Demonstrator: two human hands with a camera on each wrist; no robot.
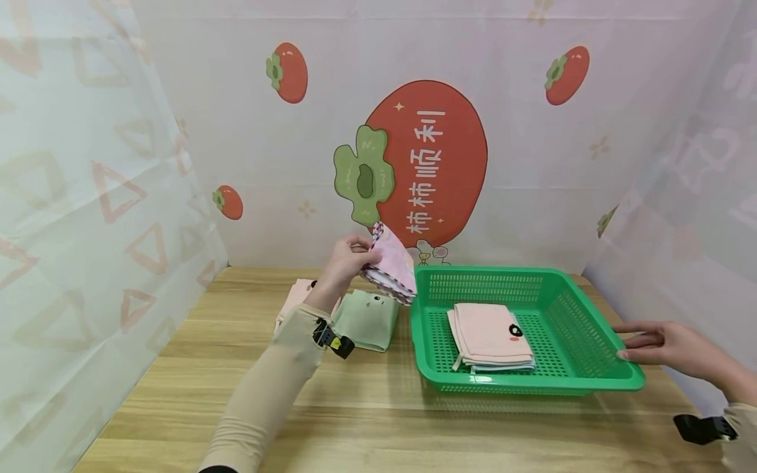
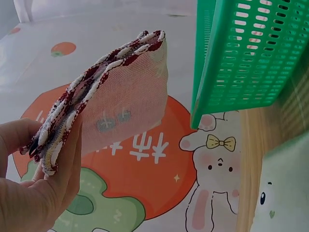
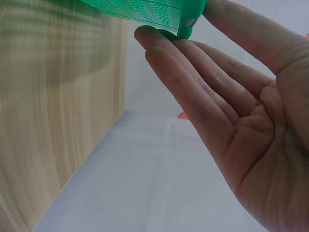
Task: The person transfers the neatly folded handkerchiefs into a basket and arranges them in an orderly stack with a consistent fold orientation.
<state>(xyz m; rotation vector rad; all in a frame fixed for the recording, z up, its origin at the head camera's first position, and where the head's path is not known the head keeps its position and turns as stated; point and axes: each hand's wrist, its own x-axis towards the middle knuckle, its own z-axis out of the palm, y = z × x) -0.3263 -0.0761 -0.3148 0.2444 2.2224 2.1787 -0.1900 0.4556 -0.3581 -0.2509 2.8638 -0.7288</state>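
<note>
Above the table, my left hand pinches a folded pink cloth between thumb and fingers. The left wrist view shows the cloth's dark red and white braided edging in stacked layers. That cloth hangs just off the left rim of a green plastic basket. At the basket's right side, my right hand grips the rim, thumb on one side and fingers under it. Inside the basket, a folded pink towel with a black eye patch lies on a pale blue one.
Left of the basket, a folded light green towel lies on the wooden table. Another pink towel sits beside it, partly behind my left forearm. Printed cloth walls enclose the table at the back and both sides.
</note>
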